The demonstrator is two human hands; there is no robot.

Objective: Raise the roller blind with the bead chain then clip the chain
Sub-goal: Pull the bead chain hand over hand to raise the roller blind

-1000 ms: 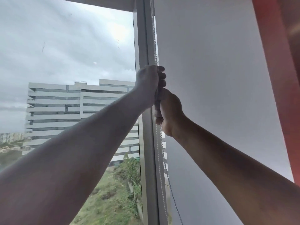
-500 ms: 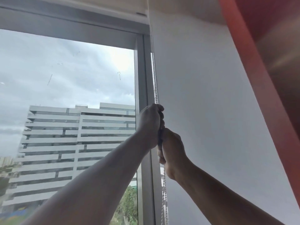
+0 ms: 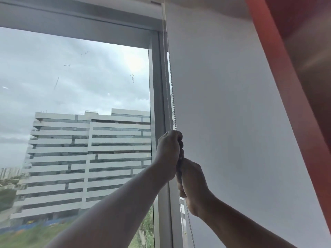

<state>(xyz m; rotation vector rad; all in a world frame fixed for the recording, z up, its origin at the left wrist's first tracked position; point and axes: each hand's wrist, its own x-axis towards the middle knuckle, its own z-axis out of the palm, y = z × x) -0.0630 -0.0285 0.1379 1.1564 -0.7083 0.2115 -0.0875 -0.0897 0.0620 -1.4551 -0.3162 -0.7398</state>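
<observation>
Gripping the bead chain (image 3: 173, 104), left hand (image 3: 168, 154) fisted just above right hand (image 3: 192, 185) (thin, slippery-looking; best wrapped, both fists closed).

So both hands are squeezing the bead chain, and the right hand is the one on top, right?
Not quite. The head view shows the left hand on top and the right hand just below it. Both are squeezing the bead chain, beside the white blind.

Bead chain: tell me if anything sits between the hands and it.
Nothing visible does. The left hand and the right hand are both closed around the bead chain, left above right, beside the roller blind.
</observation>
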